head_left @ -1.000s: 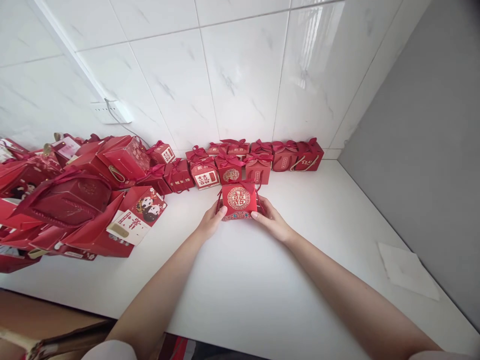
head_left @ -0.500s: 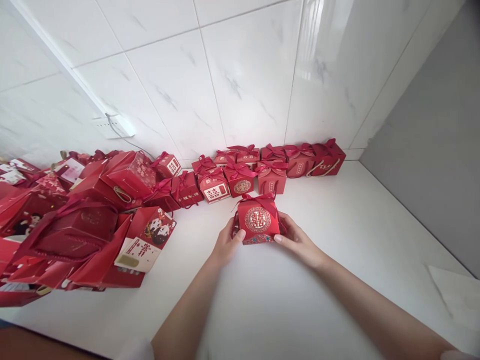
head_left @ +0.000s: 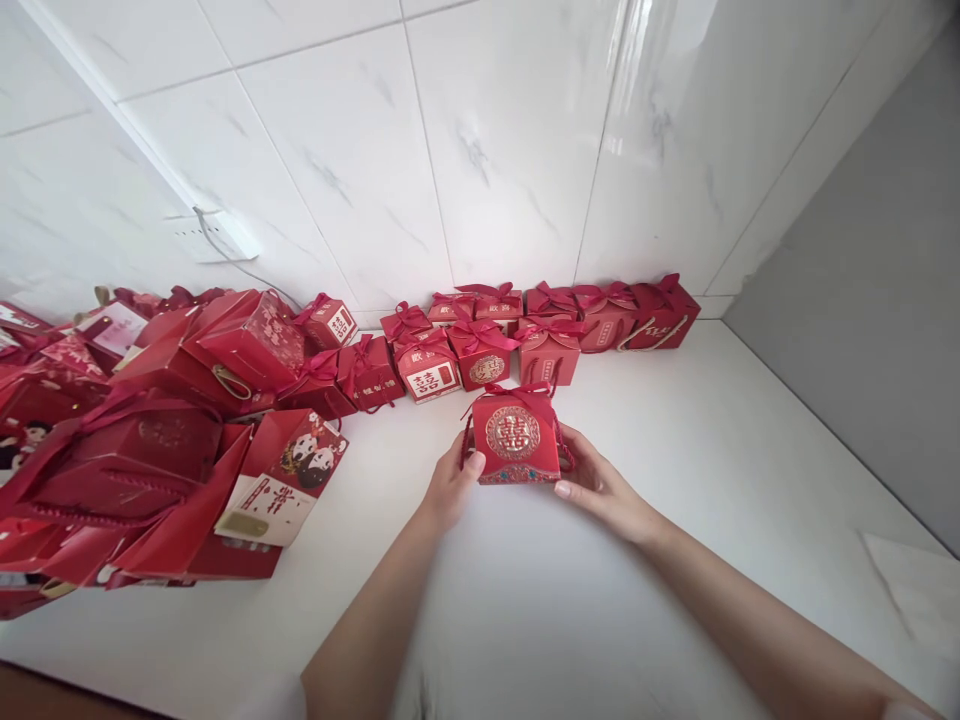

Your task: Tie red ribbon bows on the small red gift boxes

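A small red gift box (head_left: 516, 440) with a gold double-happiness emblem and a ribbon bow on top is upright on the white counter, in front of a row of similar boxes. My left hand (head_left: 452, 482) grips its left side, thumb on the front lower corner. On the other side my right hand (head_left: 606, 488) holds the box, its fingers partly hidden behind it and its thumb tip at the lower right corner. Twisted red cords hang at both sides of the box. Just behind stand a red box with a round gold emblem (head_left: 484, 362) and a plain-fronted red box (head_left: 548, 356).
A heap of larger red gift boxes (head_left: 251, 490) covers the left of the counter (head_left: 720, 450). The row against the tiled wall (head_left: 517, 150) ends at a dark red bag-shaped box (head_left: 670, 318). A socket with a cable (head_left: 214, 238) is above the heap, a grey panel (head_left: 862, 280) at right.
The view has shifted slightly. The box between my hands stays almost in place, and my right thumb has slid from its front toward the lower right corner.
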The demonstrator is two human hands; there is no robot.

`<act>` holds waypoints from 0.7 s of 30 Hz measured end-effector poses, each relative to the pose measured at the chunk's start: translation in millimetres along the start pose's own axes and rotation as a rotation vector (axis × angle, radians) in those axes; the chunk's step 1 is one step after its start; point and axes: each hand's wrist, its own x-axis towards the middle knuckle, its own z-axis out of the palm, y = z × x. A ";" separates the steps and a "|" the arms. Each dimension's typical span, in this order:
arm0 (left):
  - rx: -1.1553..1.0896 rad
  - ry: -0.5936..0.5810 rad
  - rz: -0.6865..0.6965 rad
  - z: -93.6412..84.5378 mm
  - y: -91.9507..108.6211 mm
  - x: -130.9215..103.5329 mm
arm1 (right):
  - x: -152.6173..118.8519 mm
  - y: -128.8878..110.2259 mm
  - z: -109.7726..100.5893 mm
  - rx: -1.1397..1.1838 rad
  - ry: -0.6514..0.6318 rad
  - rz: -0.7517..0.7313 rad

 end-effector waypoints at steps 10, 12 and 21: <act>0.072 -0.002 -0.064 -5.4 -6.3 0.8 | 3.8 5.5 -0.6 0.037 -0.025 -0.059; 0.064 -0.029 -0.072 -5.5 -5.2 1.4 | 3.4 6.2 -0.5 0.028 -0.019 -0.062; 0.057 0.353 -0.058 23.2 2.9 -0.4 | -0.4 -0.2 7.2 -0.457 0.388 -0.283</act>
